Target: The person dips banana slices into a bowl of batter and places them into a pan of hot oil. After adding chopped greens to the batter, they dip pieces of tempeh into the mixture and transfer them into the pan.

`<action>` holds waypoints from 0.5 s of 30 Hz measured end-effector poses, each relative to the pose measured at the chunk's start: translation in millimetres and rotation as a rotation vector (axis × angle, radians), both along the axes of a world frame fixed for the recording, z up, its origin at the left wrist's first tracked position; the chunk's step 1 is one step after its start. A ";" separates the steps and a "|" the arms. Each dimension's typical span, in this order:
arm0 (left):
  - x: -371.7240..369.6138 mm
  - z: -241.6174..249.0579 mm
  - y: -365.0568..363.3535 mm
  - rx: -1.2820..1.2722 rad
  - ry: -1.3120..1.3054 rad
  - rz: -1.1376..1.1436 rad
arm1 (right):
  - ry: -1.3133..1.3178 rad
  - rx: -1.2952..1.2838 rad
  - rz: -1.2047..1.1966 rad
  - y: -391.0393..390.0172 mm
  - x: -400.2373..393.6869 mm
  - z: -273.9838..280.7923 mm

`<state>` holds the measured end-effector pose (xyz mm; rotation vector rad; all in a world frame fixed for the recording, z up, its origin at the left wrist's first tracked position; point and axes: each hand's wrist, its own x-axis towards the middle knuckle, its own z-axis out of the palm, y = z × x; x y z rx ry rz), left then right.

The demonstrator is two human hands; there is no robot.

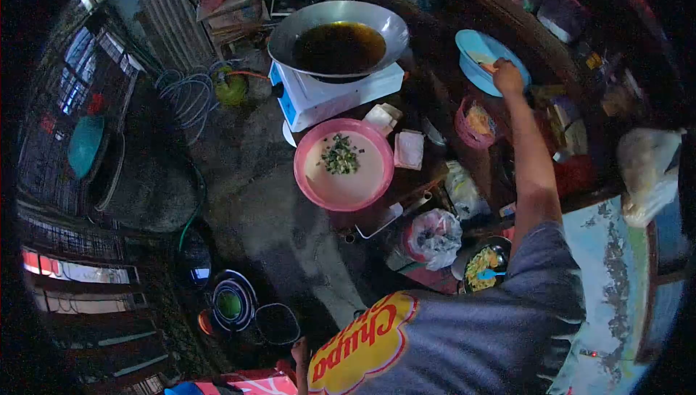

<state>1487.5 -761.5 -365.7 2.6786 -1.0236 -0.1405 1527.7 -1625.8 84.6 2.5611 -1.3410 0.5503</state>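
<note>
My right hand (507, 76) reaches over a light blue basin (471, 41), its fingers closed on a small orange-and-white piece (484, 63) that I cannot identify. A pink woven basket (465, 128) with pale orange contents stands below that hand. Low in the view, my left hand (299, 352) hangs beside my shirt. Its fingers look closed at the rim of a round dark strainer (267, 342), though the grip is dim and small. A pink basin (302, 170) of creamy white batter, topped with chopped green onion, stands before me.
Behind the batter, a wide metal wok (397, 30) of dark oil sits on a white stove (319, 105). White packets (409, 150) lie beside the batter. A bowl of chopped vegetables (480, 261) with a blue spoon is near my right side. Stacked basins (230, 303) stand lower left.
</note>
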 end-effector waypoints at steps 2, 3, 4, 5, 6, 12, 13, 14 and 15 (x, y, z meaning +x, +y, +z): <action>24.5 -19.7 -7.1 0.288 0.271 0.153 | 0.079 -0.020 -0.122 -47.5 3.5 -17.8; 45.1 -26.6 -21.1 0.459 0.273 0.137 | 0.145 0.021 -0.181 -72.0 4.0 -26.4; 56.9 -26.6 -31.9 0.645 0.290 0.125 | 0.411 0.045 -0.213 -123.0 3.5 -46.4; 68.1 15.6 -65.5 -0.080 0.623 0.659 | 0.323 -0.075 -0.100 -147.1 -7.9 -67.1; 84.9 15.6 -80.4 0.465 0.147 0.084 | 0.236 -0.210 -0.003 -201.4 -24.9 -99.8; 182.9 198.4 -261.0 -0.202 0.795 0.764 | 0.523 0.174 -0.178 -219.9 -20.4 -103.3; 191.8 208.5 -275.8 -0.196 0.799 0.769 | 0.601 0.175 -0.226 -155.5 -0.6 -59.1; 201.5 218.2 -289.3 -0.289 0.886 0.771 | 0.609 0.181 -0.226 -164.9 -4.4 -52.5; 211.1 226.3 -301.3 -0.382 0.972 0.769 | 0.914 -0.274 -0.155 -184.6 -17.9 -50.4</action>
